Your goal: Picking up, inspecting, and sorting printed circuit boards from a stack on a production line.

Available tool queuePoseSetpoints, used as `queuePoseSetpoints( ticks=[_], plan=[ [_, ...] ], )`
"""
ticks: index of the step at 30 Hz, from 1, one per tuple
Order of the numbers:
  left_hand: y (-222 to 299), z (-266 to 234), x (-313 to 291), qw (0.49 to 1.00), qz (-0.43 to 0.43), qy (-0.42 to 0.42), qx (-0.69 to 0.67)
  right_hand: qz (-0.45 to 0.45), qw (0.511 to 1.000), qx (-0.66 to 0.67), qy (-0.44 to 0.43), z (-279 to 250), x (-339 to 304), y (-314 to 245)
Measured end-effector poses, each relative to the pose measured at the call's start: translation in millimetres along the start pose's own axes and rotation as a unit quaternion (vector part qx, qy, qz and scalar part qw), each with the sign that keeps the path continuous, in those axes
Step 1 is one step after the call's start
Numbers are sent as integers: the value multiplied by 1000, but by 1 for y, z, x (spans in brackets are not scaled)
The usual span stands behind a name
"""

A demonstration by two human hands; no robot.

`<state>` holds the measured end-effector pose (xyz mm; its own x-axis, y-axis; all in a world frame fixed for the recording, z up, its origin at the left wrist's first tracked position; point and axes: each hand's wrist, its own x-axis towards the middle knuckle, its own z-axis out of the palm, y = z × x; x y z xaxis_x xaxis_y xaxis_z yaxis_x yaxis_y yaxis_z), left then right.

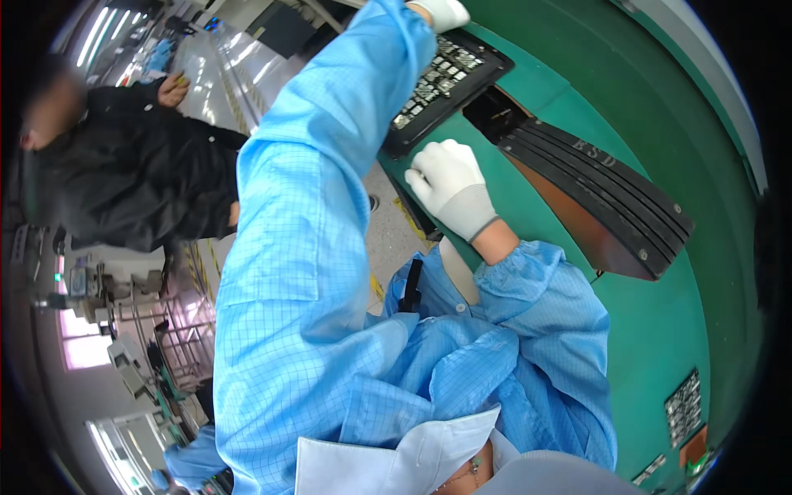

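My left hand (448, 12), in a white glove, is at the top edge of the picture beyond a black tray (452, 107). Its fingers are cut off by the frame, so I cannot see what it touches. Rows of small metallic parts (445, 73) fill the tray. Nearer to me, my right hand (450, 186), also gloved in white, rests on the green table (528, 198) with its fingers curled into a loose fist. No object shows in it, though its palm faces away. Just right of this hand stands a black ribbed holder (598, 186) with a brown side.
At the lower right lie a panel of small parts (683, 408) and a narrow strip (649, 470). A green wall (701, 165) curves along the right. On the left a person in black (148, 165) stands in the aisle; another blue sleeve (196, 458) shows below.
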<state>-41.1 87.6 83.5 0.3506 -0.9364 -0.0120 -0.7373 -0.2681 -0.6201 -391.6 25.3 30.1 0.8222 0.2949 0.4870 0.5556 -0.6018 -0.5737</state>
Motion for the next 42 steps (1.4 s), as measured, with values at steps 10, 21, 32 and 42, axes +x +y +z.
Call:
queuePoseSetpoints(
  ticks=[10, 21, 32, 42],
  plan=[
    [93, -82, -6, 952, -175, -54, -247, 3, 1000, -20, -1, 4, -3, 6],
    [110, -101, -66, 886, -307, -19, -347, 24, 999, -35, -22, 4, -2, 4],
    [131, -87, -31, 907, -343, -63, -237, 19, 999, -39, -27, 3, -1, 6],
    [157, -100, -22, 871, -444, -37, -205, 20, 999, -18, 37, 17, -7, 12]
  ],
)
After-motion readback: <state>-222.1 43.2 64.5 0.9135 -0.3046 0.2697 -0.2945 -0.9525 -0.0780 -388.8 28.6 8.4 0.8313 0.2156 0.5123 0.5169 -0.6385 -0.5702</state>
